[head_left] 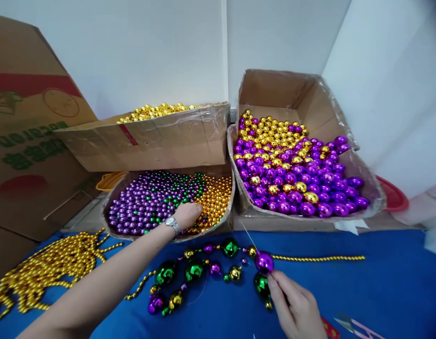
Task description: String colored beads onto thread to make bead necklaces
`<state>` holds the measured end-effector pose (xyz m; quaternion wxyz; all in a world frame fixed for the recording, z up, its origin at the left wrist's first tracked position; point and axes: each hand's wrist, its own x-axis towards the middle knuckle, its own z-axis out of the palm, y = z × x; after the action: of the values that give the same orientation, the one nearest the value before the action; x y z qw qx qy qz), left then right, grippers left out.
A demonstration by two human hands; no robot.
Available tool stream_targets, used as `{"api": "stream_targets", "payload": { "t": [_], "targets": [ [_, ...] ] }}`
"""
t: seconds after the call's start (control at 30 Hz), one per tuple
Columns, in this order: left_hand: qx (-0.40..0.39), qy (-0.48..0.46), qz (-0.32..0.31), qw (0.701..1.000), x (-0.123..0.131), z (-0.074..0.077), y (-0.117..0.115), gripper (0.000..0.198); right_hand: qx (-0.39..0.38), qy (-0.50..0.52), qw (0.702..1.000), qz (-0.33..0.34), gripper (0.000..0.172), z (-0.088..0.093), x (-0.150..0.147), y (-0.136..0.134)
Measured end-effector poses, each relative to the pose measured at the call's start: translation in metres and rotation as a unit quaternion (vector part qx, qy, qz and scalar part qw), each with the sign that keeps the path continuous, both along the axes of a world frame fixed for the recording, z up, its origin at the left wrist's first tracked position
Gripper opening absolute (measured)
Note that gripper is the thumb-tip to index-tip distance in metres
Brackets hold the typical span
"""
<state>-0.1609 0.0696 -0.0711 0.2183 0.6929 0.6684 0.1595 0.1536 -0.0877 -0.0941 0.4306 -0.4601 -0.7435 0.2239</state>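
Note:
My left hand [188, 215], with a watch [172, 224] on its wrist, reaches into a low box [110, 226] of small beads. Its bent fingers touch the small gold beads [218, 197], and their tips are hidden. In a pinch, my right hand [295, 301] holds a big shiny purple bead [264, 262]. A thin needle or stiff wire [250, 239] sticks up from this bead. Just below hangs a large green bead [262, 285]. On the blue cloth a strung garland [194, 270] of green, gold and purple beads curves between both hands.
Heaped gold bead strands [51, 268] lie at left. A straight gold strand [320, 258] extends right. Pink-handled scissors [357, 327] and a red tool [330, 328] lie by my right hand. Behind stand a gold-bead box [161, 146], a purple-and-gold bead box [371, 188] and a tall carton [30, 141].

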Motion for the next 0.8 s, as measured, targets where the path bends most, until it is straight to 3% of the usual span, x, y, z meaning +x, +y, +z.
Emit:
{"api": "stream_targets", "payload": {
  "t": [0.17,0.23,0.3,0.37,0.47,0.8],
  "targets": [
    [0.004,-0.109,-0.018,0.994,0.02,0.028,-0.012,0.012,-0.017,0.0,1.0,0.006,0.024,0.006,-0.004,0.0],
    [-0.016,-0.242,-0.021,0.97,0.035,0.042,-0.027,0.022,-0.022,-0.003,1.0,0.014,0.024,0.005,-0.005,0.0],
    [-0.07,-0.448,-0.008,0.891,0.051,0.051,-0.043,0.025,-0.025,-0.008,0.999,0.023,0.023,0.003,-0.007,0.001],
    [-0.124,-0.59,0.011,0.798,0.065,0.056,-0.058,0.023,-0.028,-0.019,0.999,0.028,0.022,0.001,-0.008,0.002],
    [-0.158,-0.643,0.031,0.749,0.079,0.058,-0.071,0.019,-0.028,-0.033,0.999,0.028,0.022,-0.001,-0.009,0.002],
    [-0.165,-0.702,0.096,0.686,0.092,0.052,-0.082,0.011,-0.021,-0.063,0.997,0.031,0.024,0.0,-0.01,-0.001]
  ]
}}
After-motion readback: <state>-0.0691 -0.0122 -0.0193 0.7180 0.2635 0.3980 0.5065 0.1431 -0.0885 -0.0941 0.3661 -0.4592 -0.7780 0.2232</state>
